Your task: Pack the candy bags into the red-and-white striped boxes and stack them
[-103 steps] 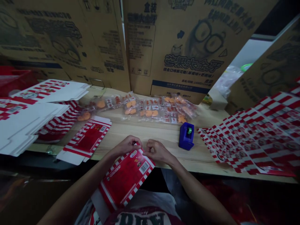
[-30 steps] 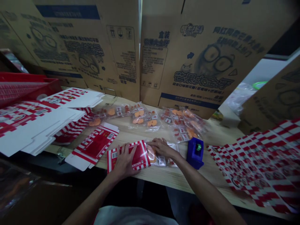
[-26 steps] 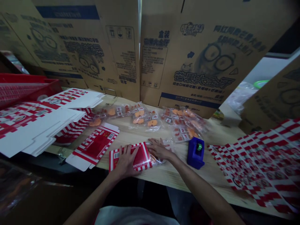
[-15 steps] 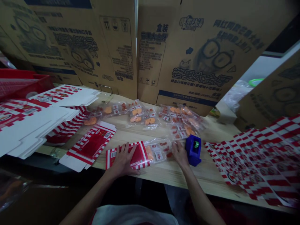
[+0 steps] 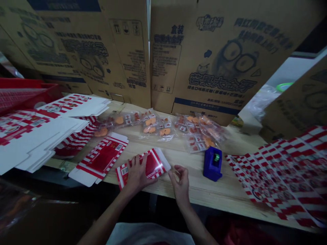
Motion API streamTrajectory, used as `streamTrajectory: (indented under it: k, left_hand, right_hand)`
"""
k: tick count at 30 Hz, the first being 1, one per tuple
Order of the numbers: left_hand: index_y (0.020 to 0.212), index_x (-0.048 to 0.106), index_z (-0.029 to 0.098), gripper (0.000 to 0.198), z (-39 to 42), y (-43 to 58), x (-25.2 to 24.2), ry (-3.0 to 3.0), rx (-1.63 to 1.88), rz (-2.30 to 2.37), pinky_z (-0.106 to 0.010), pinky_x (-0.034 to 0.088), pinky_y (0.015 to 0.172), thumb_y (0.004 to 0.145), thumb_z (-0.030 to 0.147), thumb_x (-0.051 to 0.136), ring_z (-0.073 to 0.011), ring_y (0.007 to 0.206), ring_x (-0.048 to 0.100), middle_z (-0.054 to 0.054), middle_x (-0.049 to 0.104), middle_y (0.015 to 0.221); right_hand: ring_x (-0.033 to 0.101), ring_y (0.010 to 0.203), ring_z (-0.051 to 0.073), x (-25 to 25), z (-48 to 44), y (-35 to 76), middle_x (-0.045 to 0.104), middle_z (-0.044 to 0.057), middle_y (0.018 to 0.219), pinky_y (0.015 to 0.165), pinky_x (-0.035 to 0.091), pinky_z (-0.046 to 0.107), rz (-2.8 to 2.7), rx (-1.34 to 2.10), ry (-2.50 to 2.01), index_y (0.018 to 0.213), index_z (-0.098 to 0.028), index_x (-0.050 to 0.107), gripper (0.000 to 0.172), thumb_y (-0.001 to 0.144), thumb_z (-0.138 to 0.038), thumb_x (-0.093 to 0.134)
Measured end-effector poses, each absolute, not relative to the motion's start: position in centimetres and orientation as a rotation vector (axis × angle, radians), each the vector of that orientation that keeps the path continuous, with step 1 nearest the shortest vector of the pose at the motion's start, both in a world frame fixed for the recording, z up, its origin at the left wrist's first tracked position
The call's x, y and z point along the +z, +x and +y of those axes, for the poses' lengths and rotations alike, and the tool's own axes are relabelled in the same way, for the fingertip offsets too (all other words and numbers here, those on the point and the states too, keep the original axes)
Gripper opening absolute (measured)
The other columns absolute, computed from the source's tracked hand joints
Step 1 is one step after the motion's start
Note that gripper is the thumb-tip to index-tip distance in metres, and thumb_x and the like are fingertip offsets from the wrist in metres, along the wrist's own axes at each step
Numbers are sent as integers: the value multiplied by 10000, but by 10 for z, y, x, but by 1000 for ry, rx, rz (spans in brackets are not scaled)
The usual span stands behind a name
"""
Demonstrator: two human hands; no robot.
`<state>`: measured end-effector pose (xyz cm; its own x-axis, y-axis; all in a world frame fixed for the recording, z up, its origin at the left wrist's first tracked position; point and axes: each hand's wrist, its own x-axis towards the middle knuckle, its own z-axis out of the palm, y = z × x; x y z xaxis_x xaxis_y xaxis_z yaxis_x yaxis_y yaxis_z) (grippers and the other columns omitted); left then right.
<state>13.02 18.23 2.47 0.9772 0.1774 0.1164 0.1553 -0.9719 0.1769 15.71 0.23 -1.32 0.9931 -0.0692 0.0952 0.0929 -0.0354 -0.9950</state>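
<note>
My left hand (image 5: 138,173) lies across a red-and-white striped carton (image 5: 154,161), fingers over its top and thumb along the near edge, gripping it. At the carton's right end a white flap (image 5: 163,158) sticks out. My right hand (image 5: 182,183) is beside that end, thumb at the flap's near corner, the other fingers curled and apart from the thumb. What is inside the carton is hidden. A second flattish carton (image 5: 102,158) lies to the left. To the right stands a blue tape dispenser (image 5: 212,165) with green tape.
Clear pouches of orange and red pieces (image 5: 165,127) lie along the back, before large cardboard boxes (image 5: 204,68). Flat carton blanks (image 5: 33,136) are stacked at left near a red crate (image 5: 28,92). More striped sheets (image 5: 286,173) lie at right on the wooden table (image 5: 204,194).
The clear pouch that stuck out of the carton's right end is no longer visible; a white flap shows there now. My right hand moved left and nearer. The carton has turned slightly.
</note>
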Motion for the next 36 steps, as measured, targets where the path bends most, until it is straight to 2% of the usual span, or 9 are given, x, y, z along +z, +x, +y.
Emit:
streamTrajectory:
  k: [6,10,12,15,20,23,27,31,36]
  left_hand:
    - [1417,342,115,1054,157,119,34,2828,307,403,-608,296,975,565,589,743,-433,1159,404,-229,449,1268]
    - [1449,289,155,742,167,110,25,2430,324,292,-490,432,939,816,434,557,-325,1108,508,-164,527,1206]
    - [1466,259,182,638,175,107,18,2203,322,171,-436,432,996,886,359,454,-271,1161,521,-141,523,1289]
    - [1489,203,174,654,179,103,8,2018,249,129,-410,411,1051,910,381,423,-250,1236,505,-129,488,1394]
    - [1499,175,165,700,175,96,7,1906,148,123,-407,382,1088,912,440,439,-250,1297,459,-119,484,1415]
    - [1470,261,174,655,180,95,14,1853,83,70,-399,376,1093,910,453,455,-258,1292,460,-115,513,1386]
    - [1291,459,186,470,185,95,18,1876,2,-23,-354,466,964,894,433,515,-240,1094,582,-96,612,1226]
    - [1047,542,179,281,180,92,12,1871,-51,-75,-263,480,730,877,402,566,-168,786,596,-24,653,908]
    - [853,581,164,211,174,95,1,1891,72,-27,-248,444,667,887,370,547,-152,716,560,-15,608,791]
  right_hand:
    - [637,978,207,-25,17,155,562,73,1166,807,565,368,126,-43,-1361,789,-242,352,482,624,-383,782]
    - [655,912,169,-12,12,172,509,82,1291,771,567,334,135,-119,-1326,849,-233,396,428,658,-355,759]
    - [664,916,178,-5,6,176,569,85,1243,800,562,351,78,-54,-1325,941,-226,473,358,714,-345,723]
    - [650,997,219,0,-2,173,668,99,1106,916,520,409,-16,-12,-1398,1068,-189,578,352,768,-343,677]
    - [537,1222,243,2,-11,159,589,104,1304,1066,410,445,-127,-22,-1545,1218,-191,595,397,852,-347,593]
    - [531,1227,245,3,-15,153,563,96,1327,1038,438,403,-178,45,-1556,1251,-207,560,436,841,-347,615]
    - [643,977,217,-3,-19,145,646,73,1128,855,524,335,-156,171,-1515,1171,-225,540,388,824,-369,640]
    - [603,783,167,-11,-27,139,629,10,884,699,491,260,-115,160,-1549,968,-220,578,229,812,-370,652]
    - [545,674,142,-11,-36,139,592,-11,760,617,445,239,-78,194,-1544,830,-212,587,187,801,-383,657]
